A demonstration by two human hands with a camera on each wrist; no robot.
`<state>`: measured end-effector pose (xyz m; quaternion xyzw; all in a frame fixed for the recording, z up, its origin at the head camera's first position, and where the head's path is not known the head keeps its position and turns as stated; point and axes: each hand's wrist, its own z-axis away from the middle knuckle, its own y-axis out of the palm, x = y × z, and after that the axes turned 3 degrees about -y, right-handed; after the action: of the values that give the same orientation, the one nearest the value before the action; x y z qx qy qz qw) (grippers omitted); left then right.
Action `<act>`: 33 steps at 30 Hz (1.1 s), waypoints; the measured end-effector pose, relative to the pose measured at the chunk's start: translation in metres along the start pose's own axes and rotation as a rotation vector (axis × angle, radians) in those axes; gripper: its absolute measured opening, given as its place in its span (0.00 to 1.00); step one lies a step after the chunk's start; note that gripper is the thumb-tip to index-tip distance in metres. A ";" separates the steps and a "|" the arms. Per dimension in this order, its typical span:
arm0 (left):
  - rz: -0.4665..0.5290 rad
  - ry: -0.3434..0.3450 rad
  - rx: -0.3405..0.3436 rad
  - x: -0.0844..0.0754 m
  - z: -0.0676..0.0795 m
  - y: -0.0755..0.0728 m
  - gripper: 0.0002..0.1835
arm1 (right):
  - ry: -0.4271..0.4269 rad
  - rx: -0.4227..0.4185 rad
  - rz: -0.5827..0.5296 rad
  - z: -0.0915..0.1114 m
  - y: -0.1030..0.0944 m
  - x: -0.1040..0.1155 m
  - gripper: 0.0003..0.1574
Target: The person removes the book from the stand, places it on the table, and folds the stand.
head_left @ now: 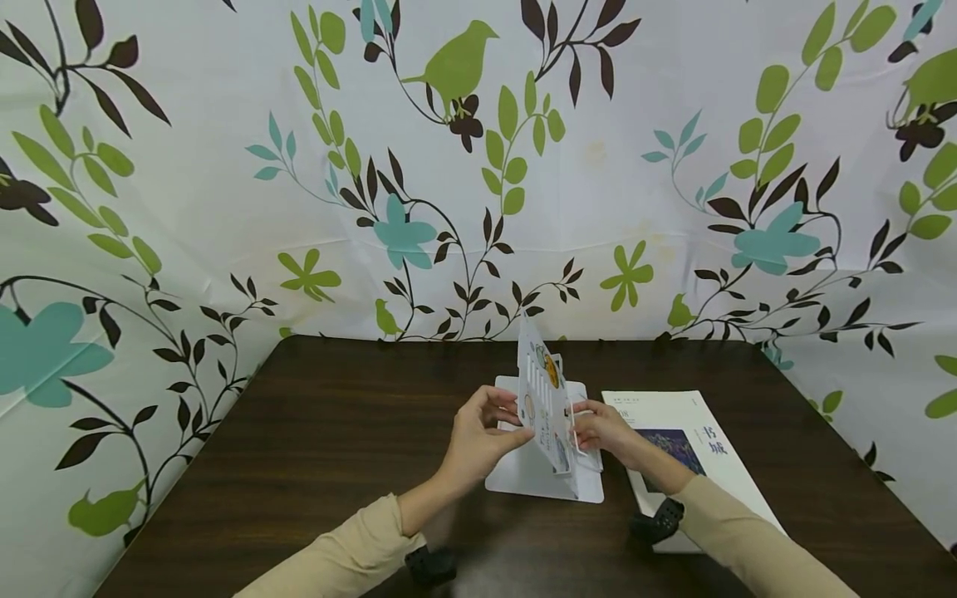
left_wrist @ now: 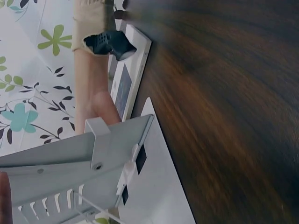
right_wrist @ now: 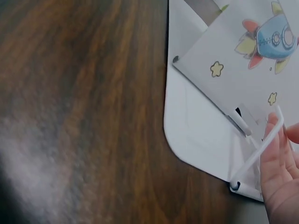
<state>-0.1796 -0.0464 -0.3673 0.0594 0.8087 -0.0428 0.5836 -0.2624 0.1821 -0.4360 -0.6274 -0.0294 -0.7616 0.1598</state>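
Observation:
A white metal book stand point(head_left: 544, 399) with cartoon prints and a row of slots stands on its flat base plate point(head_left: 516, 473), panel tilted steeply. Its left edge is between the thumb and bent fingers of my left hand point(head_left: 478, 436); part of those fingers is hidden. On the other side, my right hand point(head_left: 606, 430) holds the stand near its lower ledge. The right wrist view shows the fingers against a bent white rod point(right_wrist: 259, 156), near a rocket print point(right_wrist: 275, 39). The left wrist view shows the panel's grey back point(left_wrist: 60, 182) and a bracket point(left_wrist: 98, 140).
A white book point(head_left: 718, 465) with a dark picture on its cover lies right of the stand, under my right forearm. The dark wooden table point(head_left: 336, 432) meets a leaf-and-bird patterned cloth point(head_left: 449, 166) at the back. Each wrist wears a black device point(head_left: 658, 522).

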 end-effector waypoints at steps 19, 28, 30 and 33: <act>0.022 -0.010 -0.030 0.008 -0.001 0.015 0.19 | 0.000 0.038 0.004 -0.003 -0.009 -0.002 0.27; 0.011 0.001 0.042 0.009 -0.002 0.005 0.20 | -0.129 -0.042 0.248 0.011 -0.006 0.010 0.30; -0.018 0.021 0.073 0.011 -0.003 0.000 0.21 | -0.185 -0.067 0.303 0.016 -0.004 0.016 0.30; -0.057 0.017 0.093 0.019 -0.006 -0.010 0.22 | -0.277 -0.053 0.330 0.026 -0.001 0.027 0.31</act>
<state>-0.1931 -0.0546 -0.3833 0.0636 0.8123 -0.0962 0.5718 -0.2428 0.1843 -0.4048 -0.7264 0.0720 -0.6320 0.2602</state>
